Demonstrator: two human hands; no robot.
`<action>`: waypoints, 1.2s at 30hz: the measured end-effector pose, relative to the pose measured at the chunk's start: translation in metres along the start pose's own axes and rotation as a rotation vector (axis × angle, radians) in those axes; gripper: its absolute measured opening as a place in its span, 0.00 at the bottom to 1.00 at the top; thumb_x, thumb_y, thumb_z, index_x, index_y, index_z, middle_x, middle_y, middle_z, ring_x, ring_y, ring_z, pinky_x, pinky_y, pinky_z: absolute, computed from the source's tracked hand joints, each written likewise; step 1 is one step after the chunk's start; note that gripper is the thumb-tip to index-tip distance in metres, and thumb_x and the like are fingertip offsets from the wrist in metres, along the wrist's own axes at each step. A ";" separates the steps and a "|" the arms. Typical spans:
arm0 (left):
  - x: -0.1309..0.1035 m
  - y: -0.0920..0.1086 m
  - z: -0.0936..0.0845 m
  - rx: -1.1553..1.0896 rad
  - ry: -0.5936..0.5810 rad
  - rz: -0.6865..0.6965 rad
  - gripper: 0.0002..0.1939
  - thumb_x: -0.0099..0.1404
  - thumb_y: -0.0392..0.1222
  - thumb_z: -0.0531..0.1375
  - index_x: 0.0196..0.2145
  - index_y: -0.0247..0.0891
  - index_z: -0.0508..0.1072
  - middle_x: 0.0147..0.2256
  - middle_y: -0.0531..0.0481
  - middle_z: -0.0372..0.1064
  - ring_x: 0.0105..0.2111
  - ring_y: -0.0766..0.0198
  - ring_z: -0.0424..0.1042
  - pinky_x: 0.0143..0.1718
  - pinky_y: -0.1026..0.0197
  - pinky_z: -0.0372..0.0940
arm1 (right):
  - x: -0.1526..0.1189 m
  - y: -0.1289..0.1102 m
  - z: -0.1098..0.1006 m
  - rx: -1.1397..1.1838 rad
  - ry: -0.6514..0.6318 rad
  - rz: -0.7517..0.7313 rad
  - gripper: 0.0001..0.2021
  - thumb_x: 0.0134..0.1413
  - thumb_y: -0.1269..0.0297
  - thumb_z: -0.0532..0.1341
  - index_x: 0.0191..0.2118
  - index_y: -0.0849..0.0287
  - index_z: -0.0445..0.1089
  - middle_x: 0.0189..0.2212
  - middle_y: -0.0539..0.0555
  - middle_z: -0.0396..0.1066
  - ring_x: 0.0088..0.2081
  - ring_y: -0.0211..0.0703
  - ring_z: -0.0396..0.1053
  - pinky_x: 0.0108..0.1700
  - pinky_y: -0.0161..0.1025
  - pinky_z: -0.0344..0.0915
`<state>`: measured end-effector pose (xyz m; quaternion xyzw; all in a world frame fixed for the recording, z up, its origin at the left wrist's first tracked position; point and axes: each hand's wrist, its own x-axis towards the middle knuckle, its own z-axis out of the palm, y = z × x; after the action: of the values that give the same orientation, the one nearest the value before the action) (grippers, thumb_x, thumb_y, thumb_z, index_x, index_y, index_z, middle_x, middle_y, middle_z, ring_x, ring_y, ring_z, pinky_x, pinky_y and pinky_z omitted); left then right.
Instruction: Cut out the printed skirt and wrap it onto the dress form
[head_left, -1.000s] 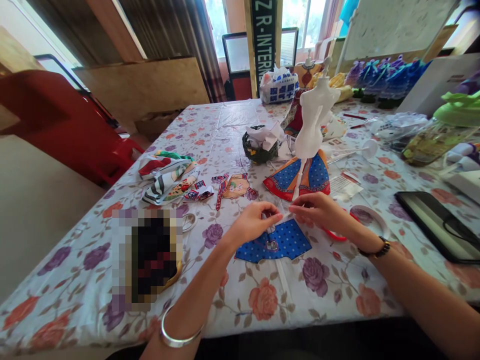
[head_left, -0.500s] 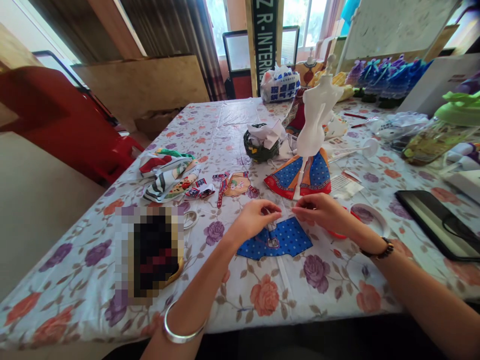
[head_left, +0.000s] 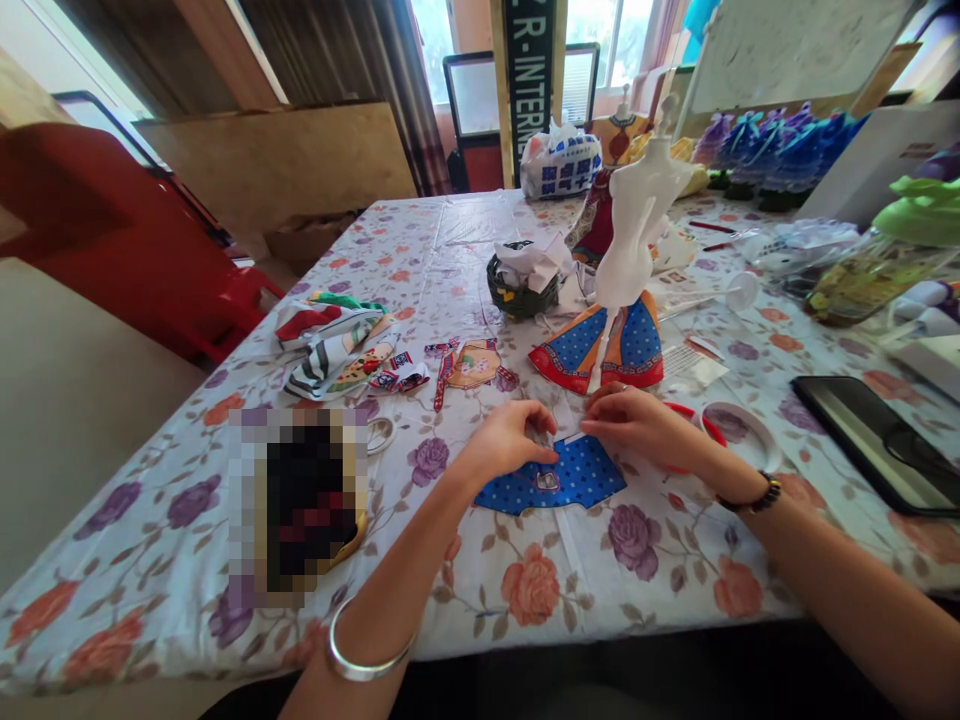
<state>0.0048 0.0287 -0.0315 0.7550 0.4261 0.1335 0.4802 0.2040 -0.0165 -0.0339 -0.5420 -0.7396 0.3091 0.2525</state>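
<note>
A blue dotted fabric piece (head_left: 589,475) with a small buckle-like print lies flat on the table in front of me. At its upper left, my left hand (head_left: 511,440) rests with curved fingers, a gap showing between thumb and forefinger; the thumb tip touches the cloth. My right hand (head_left: 626,420) pinches the end of a short white strip (head_left: 572,437), tape-like, at the fabric's top edge. Just beyond stands a white dress-form mannequin (head_left: 637,230) with a blue, orange and red skirt piece (head_left: 634,345) behind its stand.
Beside my right forearm lie a red ring (head_left: 712,430) and a white tape roll (head_left: 754,435); a phone (head_left: 862,440) is farther right. Printed cloth scraps (head_left: 337,345), an orange cutout (head_left: 472,365) and a dark basket (head_left: 525,290) sit beyond. A blurred-out item (head_left: 307,510) lies left.
My left thumb has dropped onto the fabric and parted from the forefinger. The right fingers have lowered slightly toward the fabric's top edge, where the white strip now lies.
</note>
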 end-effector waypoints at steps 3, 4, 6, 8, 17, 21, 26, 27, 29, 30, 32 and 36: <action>0.000 0.001 0.001 0.013 0.006 0.002 0.13 0.41 0.32 0.66 0.28 0.34 0.70 0.28 0.54 0.66 0.29 0.68 0.64 0.31 0.66 0.58 | 0.002 -0.002 0.003 -0.029 0.007 -0.013 0.12 0.52 0.60 0.59 0.23 0.61 0.68 0.28 0.53 0.68 0.29 0.40 0.63 0.30 0.36 0.59; 0.000 0.001 0.001 0.019 0.009 0.005 0.13 0.41 0.32 0.66 0.28 0.34 0.70 0.28 0.54 0.66 0.28 0.68 0.63 0.31 0.66 0.58 | 0.003 -0.003 0.003 -0.035 0.008 -0.016 0.12 0.52 0.60 0.59 0.22 0.61 0.68 0.28 0.54 0.68 0.29 0.40 0.63 0.30 0.36 0.59; 0.001 0.001 0.001 0.030 0.015 0.012 0.14 0.40 0.32 0.66 0.28 0.34 0.70 0.28 0.54 0.66 0.29 0.68 0.63 0.32 0.66 0.57 | 0.004 -0.004 0.004 -0.034 0.010 -0.021 0.12 0.52 0.61 0.59 0.22 0.61 0.68 0.29 0.54 0.69 0.29 0.39 0.63 0.30 0.36 0.59; 0.000 0.001 0.001 0.039 0.017 0.019 0.14 0.40 0.32 0.66 0.28 0.35 0.70 0.28 0.54 0.66 0.29 0.68 0.63 0.32 0.66 0.57 | 0.004 -0.005 0.004 -0.030 0.016 -0.017 0.13 0.52 0.60 0.59 0.21 0.61 0.67 0.30 0.55 0.69 0.29 0.40 0.64 0.30 0.36 0.59; 0.000 0.001 0.001 0.064 0.017 0.025 0.13 0.41 0.33 0.66 0.28 0.35 0.71 0.28 0.54 0.66 0.28 0.68 0.62 0.31 0.66 0.56 | 0.004 -0.004 0.005 -0.035 0.019 -0.011 0.11 0.52 0.61 0.59 0.23 0.60 0.69 0.30 0.55 0.70 0.31 0.42 0.66 0.33 0.37 0.62; 0.001 0.001 0.001 0.064 0.017 0.032 0.13 0.41 0.32 0.66 0.28 0.34 0.71 0.28 0.54 0.66 0.29 0.68 0.62 0.32 0.66 0.56 | 0.004 -0.003 0.006 -0.044 0.027 -0.017 0.11 0.52 0.62 0.59 0.22 0.60 0.68 0.30 0.56 0.70 0.31 0.42 0.66 0.34 0.37 0.62; 0.001 0.001 0.001 0.062 0.015 0.026 0.14 0.41 0.32 0.66 0.28 0.34 0.71 0.28 0.54 0.65 0.29 0.68 0.62 0.32 0.66 0.56 | 0.004 -0.003 0.006 -0.045 0.031 -0.019 0.12 0.52 0.62 0.58 0.22 0.61 0.68 0.31 0.57 0.70 0.32 0.43 0.66 0.34 0.38 0.62; 0.001 0.001 0.001 0.060 0.014 0.024 0.14 0.41 0.32 0.66 0.28 0.34 0.70 0.28 0.54 0.65 0.29 0.68 0.62 0.31 0.66 0.56 | 0.004 -0.003 0.006 -0.050 0.030 -0.017 0.11 0.52 0.62 0.59 0.22 0.61 0.68 0.32 0.57 0.70 0.32 0.43 0.66 0.35 0.38 0.62; 0.000 0.002 0.001 0.054 0.011 0.020 0.14 0.41 0.32 0.66 0.29 0.34 0.70 0.28 0.54 0.65 0.29 0.68 0.62 0.31 0.66 0.57 | 0.003 -0.003 0.006 -0.057 0.032 -0.014 0.11 0.52 0.61 0.59 0.22 0.60 0.68 0.32 0.57 0.70 0.32 0.43 0.66 0.34 0.38 0.62; 0.000 0.002 0.001 0.050 0.010 0.018 0.14 0.41 0.32 0.66 0.29 0.34 0.70 0.28 0.54 0.65 0.29 0.68 0.62 0.31 0.66 0.57 | 0.003 -0.003 0.006 -0.057 0.031 -0.013 0.11 0.52 0.61 0.59 0.22 0.60 0.68 0.32 0.56 0.70 0.32 0.43 0.66 0.34 0.38 0.62; 0.000 0.003 0.001 0.043 0.008 0.015 0.14 0.41 0.31 0.66 0.28 0.34 0.70 0.28 0.54 0.65 0.29 0.68 0.63 0.31 0.66 0.58 | 0.003 -0.003 0.007 -0.057 0.033 -0.013 0.12 0.52 0.61 0.59 0.22 0.60 0.68 0.32 0.56 0.71 0.31 0.42 0.66 0.33 0.38 0.62; -0.001 0.004 0.001 0.047 0.013 0.012 0.13 0.41 0.31 0.66 0.28 0.35 0.70 0.27 0.55 0.64 0.28 0.69 0.62 0.30 0.67 0.58 | 0.004 -0.001 0.008 -0.056 0.046 -0.015 0.11 0.51 0.62 0.59 0.21 0.59 0.67 0.31 0.56 0.70 0.32 0.43 0.66 0.34 0.39 0.62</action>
<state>0.0068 0.0272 -0.0287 0.7675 0.4279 0.1313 0.4589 0.1970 -0.0147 -0.0383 -0.5501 -0.7460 0.2737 0.2567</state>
